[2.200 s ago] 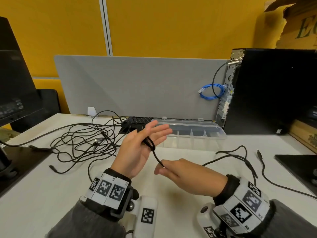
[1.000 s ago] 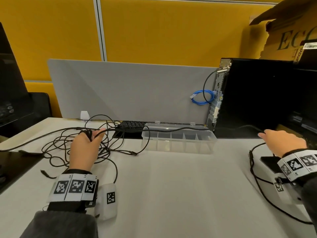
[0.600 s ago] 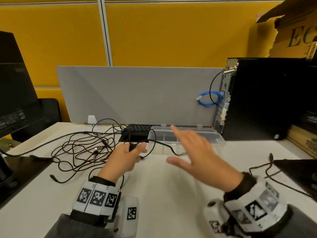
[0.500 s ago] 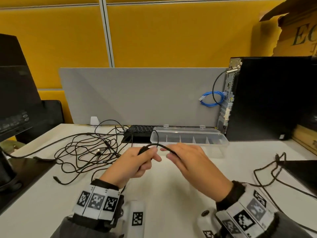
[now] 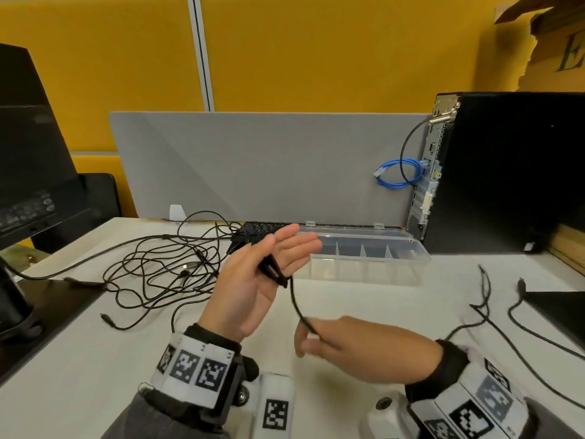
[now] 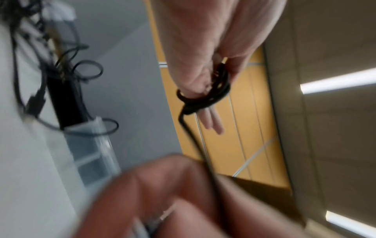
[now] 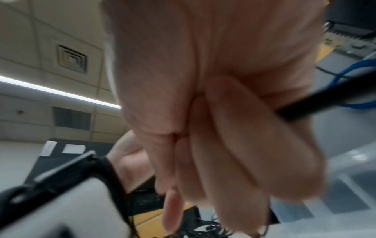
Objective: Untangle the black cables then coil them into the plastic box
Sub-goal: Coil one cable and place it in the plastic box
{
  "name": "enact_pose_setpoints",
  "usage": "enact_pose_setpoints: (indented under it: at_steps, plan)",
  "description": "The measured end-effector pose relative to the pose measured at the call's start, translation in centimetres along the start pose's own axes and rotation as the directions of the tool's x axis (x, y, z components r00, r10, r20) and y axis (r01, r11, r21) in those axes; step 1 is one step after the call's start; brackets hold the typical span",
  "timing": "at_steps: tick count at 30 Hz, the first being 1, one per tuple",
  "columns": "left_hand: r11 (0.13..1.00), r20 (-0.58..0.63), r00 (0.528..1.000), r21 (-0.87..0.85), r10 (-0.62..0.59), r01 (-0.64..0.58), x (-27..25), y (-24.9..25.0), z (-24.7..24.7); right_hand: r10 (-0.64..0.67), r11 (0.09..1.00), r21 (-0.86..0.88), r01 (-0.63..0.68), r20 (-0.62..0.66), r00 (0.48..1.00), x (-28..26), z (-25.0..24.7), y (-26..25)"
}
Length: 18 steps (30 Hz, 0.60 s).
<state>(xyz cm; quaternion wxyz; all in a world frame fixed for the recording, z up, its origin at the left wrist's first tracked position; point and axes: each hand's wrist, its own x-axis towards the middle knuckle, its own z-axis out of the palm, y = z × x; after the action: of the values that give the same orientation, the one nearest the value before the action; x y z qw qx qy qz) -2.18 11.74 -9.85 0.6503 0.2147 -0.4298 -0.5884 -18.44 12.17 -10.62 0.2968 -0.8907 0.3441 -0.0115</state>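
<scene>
My left hand is raised with the palm turned right and its fingers straight. Loops of a black cable are wound round it between thumb and fingers; the left wrist view shows the coil. From the coil the cable curves down to my right hand, which pinches it low over the table. In the right wrist view the cable runs out from the curled fingers. The clear plastic box stands open behind my hands. A tangle of black cables lies to the left.
More black cable trails over the table on the right beside a dark pad. A black computer tower with a blue cable stands at the back right. A keyboard lies behind the box, a monitor at left.
My left hand has lifted and straightened its fingers, with the cable wound round it. My right hand has swung down and toward me, drawing the cable below the left hand.
</scene>
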Motion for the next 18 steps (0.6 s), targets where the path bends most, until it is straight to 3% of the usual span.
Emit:
enact_pose_setpoints:
  at_steps: [2, 4, 6, 8, 9, 11, 12, 13, 15, 17, 18]
  plan:
    - [0.984, -0.066, 0.998, 0.18, 0.02, -0.007, 0.1, -0.4, -0.1, -0.004, 0.999, -0.049, 0.007, 0.059, 0.998, -1.0, 0.0, -1.3]
    - [0.904, -0.046, 0.996, 0.417, -0.08, 0.092, -0.3, -0.1, 0.0, -0.017, 0.987, -0.163, 0.009, -0.05, 0.999, -2.1, -0.4, -2.4]
    - [0.689, 0.052, 0.967, 0.711, -0.249, 0.139, -1.0, 0.3, 0.2, -0.057, 0.954, -0.298, -0.034, -0.292, 0.955, -2.9, -1.5, -2.9]
    - [0.495, 0.105, 0.92, 0.863, -0.378, 0.105, -1.4, 0.3, 0.2, -0.099, 0.932, -0.352, -0.082, -0.468, 0.878, -3.5, -3.1, -2.2]
    - [0.421, 0.073, 0.923, 0.901, -0.378, 0.101, -1.5, 0.4, 0.0, -0.1, 0.931, -0.354, -0.09, -0.484, 0.869, -3.7, -4.0, -1.4]
    - [0.325, -0.025, 0.972, 0.94, -0.233, 0.102, -1.1, 0.9, -0.9, -0.051, 0.954, -0.284, -0.095, -0.465, 0.884, -4.6, -5.7, 1.2]
    - [0.317, -0.077, 0.99, 0.942, -0.119, 0.112, -0.8, 1.3, -1.5, -0.002, 0.965, -0.236, -0.116, -0.449, 0.893, -5.1, -6.4, 2.7]
    - [0.365, -0.158, 0.987, 0.92, 0.008, 0.144, -0.5, 1.6, -2.3, 0.062, 0.964, -0.208, -0.168, -0.436, 0.898, -5.7, -7.2, 4.6]
    - [0.582, -0.374, 0.906, 0.788, 0.196, 0.2, 0.0, 2.4, -3.9, 0.216, 0.923, -0.199, -0.329, -0.44, 0.872, -7.3, -8.4, 8.4]
    - [0.782, -0.536, 0.804, 0.604, 0.258, 0.153, -0.1, 3.4, -5.0, 0.361, 0.854, -0.174, -0.491, -0.484, 0.798, -9.3, -9.7, 11.9]
    - [0.84, -0.585, 0.767, 0.531, 0.265, 0.115, -0.2, 3.8, -5.5, 0.426, 0.789, -0.188, -0.584, -0.519, 0.741, -10.5, -10.2, 13.5]
